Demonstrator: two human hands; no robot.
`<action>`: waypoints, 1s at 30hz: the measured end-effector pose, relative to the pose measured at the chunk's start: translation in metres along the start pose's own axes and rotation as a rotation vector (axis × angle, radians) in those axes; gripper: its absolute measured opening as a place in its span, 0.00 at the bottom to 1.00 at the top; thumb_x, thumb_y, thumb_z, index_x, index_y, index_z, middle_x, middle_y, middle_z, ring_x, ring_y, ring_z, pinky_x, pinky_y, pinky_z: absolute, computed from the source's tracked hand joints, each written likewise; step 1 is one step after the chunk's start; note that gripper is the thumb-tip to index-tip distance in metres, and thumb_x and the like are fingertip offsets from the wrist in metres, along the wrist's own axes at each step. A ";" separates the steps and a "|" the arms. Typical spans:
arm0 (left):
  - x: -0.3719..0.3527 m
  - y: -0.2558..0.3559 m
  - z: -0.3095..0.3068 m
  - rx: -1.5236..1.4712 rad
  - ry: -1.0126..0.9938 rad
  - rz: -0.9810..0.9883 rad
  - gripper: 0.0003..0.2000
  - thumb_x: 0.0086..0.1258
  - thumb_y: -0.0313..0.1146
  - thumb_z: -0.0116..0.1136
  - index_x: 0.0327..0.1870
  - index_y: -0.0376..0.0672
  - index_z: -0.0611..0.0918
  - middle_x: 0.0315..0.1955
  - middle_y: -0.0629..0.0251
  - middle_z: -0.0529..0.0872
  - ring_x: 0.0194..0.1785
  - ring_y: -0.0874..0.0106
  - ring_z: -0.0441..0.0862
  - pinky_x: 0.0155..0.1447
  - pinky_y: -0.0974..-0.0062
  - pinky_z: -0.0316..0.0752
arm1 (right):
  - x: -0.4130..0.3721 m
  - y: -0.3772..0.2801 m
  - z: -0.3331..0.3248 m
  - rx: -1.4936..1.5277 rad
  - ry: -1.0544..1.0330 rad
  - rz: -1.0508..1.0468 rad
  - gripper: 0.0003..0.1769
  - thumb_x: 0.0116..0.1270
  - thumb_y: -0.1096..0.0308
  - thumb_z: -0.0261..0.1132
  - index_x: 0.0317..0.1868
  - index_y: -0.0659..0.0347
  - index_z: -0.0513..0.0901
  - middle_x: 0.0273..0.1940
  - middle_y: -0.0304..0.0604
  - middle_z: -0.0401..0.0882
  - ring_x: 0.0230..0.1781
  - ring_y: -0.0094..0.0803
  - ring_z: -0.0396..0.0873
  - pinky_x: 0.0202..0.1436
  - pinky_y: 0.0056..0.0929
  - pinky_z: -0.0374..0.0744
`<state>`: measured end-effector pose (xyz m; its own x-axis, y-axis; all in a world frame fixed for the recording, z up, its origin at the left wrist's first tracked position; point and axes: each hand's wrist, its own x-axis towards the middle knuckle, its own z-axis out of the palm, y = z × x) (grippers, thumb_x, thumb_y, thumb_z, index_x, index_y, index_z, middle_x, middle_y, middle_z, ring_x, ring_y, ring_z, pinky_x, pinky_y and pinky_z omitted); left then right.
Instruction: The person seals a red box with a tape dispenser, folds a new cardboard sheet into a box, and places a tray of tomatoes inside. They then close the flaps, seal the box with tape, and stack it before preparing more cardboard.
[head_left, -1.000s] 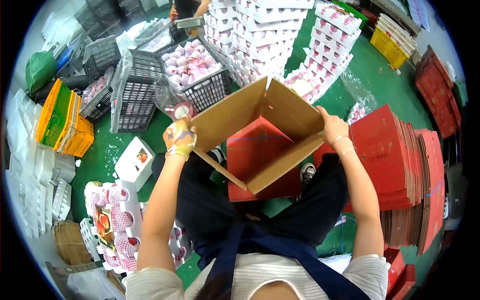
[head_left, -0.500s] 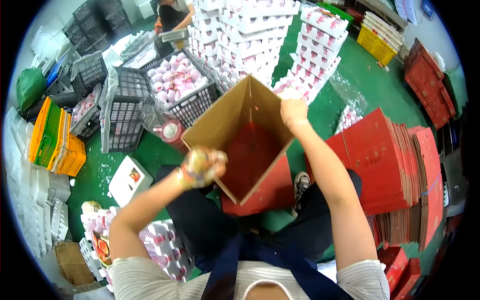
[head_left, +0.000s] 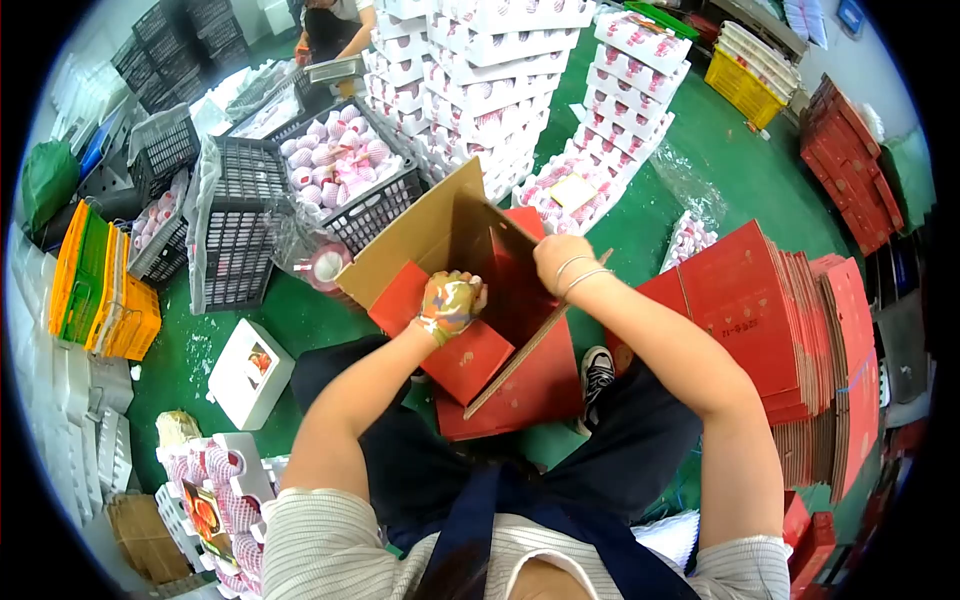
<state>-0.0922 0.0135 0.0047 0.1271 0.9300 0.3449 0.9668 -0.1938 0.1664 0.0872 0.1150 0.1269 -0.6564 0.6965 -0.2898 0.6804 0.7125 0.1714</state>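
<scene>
An open cardboard box [head_left: 400, 229], brown inside and red outside, stands between my knees with some flaps folded. My left hand [head_left: 452, 303], in a patterned glove, is closed in a fist over a red flap [head_left: 465, 362] on the box's near left side; whether it grips anything is hidden. At the box's right upper edge, my right hand [head_left: 566, 262], bare with bands at the wrist, has its fingers wrapped round the cardboard. The bottom of the box is mostly out of sight.
Flattened red cartons [head_left: 740, 310] are stacked at right. White trays of wrapped fruit [head_left: 500, 90] rise ahead. A black crate of wrapped fruit [head_left: 385, 205] and a tape roll [head_left: 328, 265] stand ahead left. A white foam box [head_left: 250, 375] lies left. Another person [head_left: 335, 30] works at the top.
Red flaps now show folded at the box's left and far sides. My left hand has moved right and up over the left flap; my right hand has moved slightly down and left.
</scene>
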 end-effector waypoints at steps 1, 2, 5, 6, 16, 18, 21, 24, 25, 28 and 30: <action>0.003 0.003 -0.001 0.001 0.001 0.008 0.05 0.61 0.34 0.61 0.33 0.43 0.82 0.29 0.58 0.84 0.34 0.58 0.83 0.39 0.58 0.74 | 0.003 -0.010 0.002 0.009 -0.084 -0.033 0.15 0.66 0.60 0.62 0.45 0.58 0.88 0.46 0.50 0.87 0.47 0.42 0.86 0.49 0.39 0.84; 0.005 0.004 -0.003 0.041 0.211 0.022 0.09 0.61 0.34 0.60 0.40 0.44 0.81 0.36 0.60 0.82 0.43 0.60 0.81 0.47 0.59 0.73 | 0.008 -0.031 0.023 -0.065 -0.191 -0.040 0.19 0.65 0.53 0.64 0.48 0.57 0.88 0.49 0.48 0.86 0.50 0.41 0.85 0.51 0.40 0.83; 0.004 0.011 -0.006 0.127 0.344 0.030 0.26 0.65 0.34 0.57 0.66 0.44 0.73 0.60 0.59 0.76 0.70 0.59 0.67 0.73 0.57 0.56 | 0.020 -0.069 0.037 -0.197 -0.510 -0.054 0.34 0.59 0.35 0.68 0.54 0.54 0.86 0.54 0.44 0.85 0.56 0.40 0.83 0.56 0.43 0.81; 0.007 0.008 -0.007 0.099 0.207 0.057 0.26 0.67 0.35 0.55 0.68 0.45 0.72 0.64 0.58 0.73 0.72 0.59 0.65 0.75 0.56 0.54 | 0.028 -0.062 0.031 -0.108 -0.531 -0.172 0.32 0.61 0.46 0.68 0.62 0.53 0.81 0.61 0.41 0.81 0.58 0.45 0.81 0.60 0.56 0.78; 0.011 -0.014 0.046 -0.046 -0.172 0.040 0.23 0.77 0.41 0.42 0.70 0.46 0.70 0.72 0.63 0.68 0.76 0.61 0.62 0.76 0.56 0.53 | -0.109 -0.005 0.021 0.877 0.861 0.028 0.21 0.71 0.63 0.58 0.61 0.66 0.74 0.60 0.54 0.75 0.62 0.52 0.71 0.67 0.44 0.67; 0.008 -0.010 0.042 -0.059 -0.146 0.039 0.22 0.75 0.37 0.47 0.69 0.47 0.71 0.71 0.60 0.69 0.73 0.58 0.65 0.74 0.57 0.59 | -0.091 -0.040 0.067 0.814 0.829 0.082 0.29 0.73 0.64 0.53 0.71 0.67 0.63 0.72 0.55 0.61 0.74 0.53 0.56 0.75 0.49 0.52; 0.009 -0.024 0.035 -0.162 -0.146 0.018 0.20 0.75 0.37 0.47 0.66 0.44 0.75 0.68 0.59 0.74 0.72 0.57 0.68 0.73 0.61 0.61 | -0.026 -0.073 0.063 0.766 1.028 0.115 0.33 0.73 0.61 0.53 0.74 0.68 0.59 0.74 0.55 0.58 0.77 0.52 0.53 0.77 0.51 0.50; 0.003 -0.113 0.103 -1.173 -0.116 -0.189 0.15 0.75 0.32 0.50 0.58 0.37 0.77 0.53 0.57 0.82 0.55 0.59 0.81 0.58 0.66 0.76 | 0.006 -0.092 0.044 0.632 0.952 0.121 0.34 0.73 0.58 0.53 0.73 0.69 0.60 0.74 0.56 0.58 0.76 0.52 0.54 0.77 0.53 0.50; 0.009 -0.129 0.073 -1.324 -0.234 -0.259 0.13 0.75 0.31 0.51 0.56 0.35 0.78 0.47 0.59 0.84 0.49 0.63 0.83 0.53 0.69 0.79 | 0.015 -0.091 0.038 0.622 0.903 0.131 0.35 0.74 0.56 0.53 0.73 0.70 0.60 0.74 0.56 0.57 0.76 0.51 0.53 0.77 0.52 0.51; 0.039 -0.118 -0.043 -1.355 0.001 -0.396 0.12 0.76 0.34 0.51 0.49 0.34 0.79 0.41 0.62 0.82 0.39 0.73 0.80 0.41 0.74 0.78 | 0.053 -0.100 0.094 0.461 0.645 0.161 0.36 0.75 0.51 0.50 0.74 0.69 0.59 0.76 0.57 0.56 0.77 0.50 0.53 0.78 0.51 0.51; 0.068 -0.087 -0.156 -0.904 0.133 -0.442 0.14 0.77 0.37 0.51 0.48 0.33 0.79 0.42 0.60 0.83 0.39 0.72 0.81 0.41 0.75 0.77 | 0.059 -0.107 0.117 0.475 0.560 0.213 0.39 0.75 0.47 0.49 0.74 0.68 0.59 0.77 0.58 0.52 0.78 0.49 0.51 0.79 0.49 0.50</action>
<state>-0.2020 0.0452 0.1574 -0.2803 0.9440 0.1739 0.3840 -0.0558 0.9216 0.0138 0.0696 -0.0185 -0.4766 0.8437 0.2470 0.7945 0.5337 -0.2898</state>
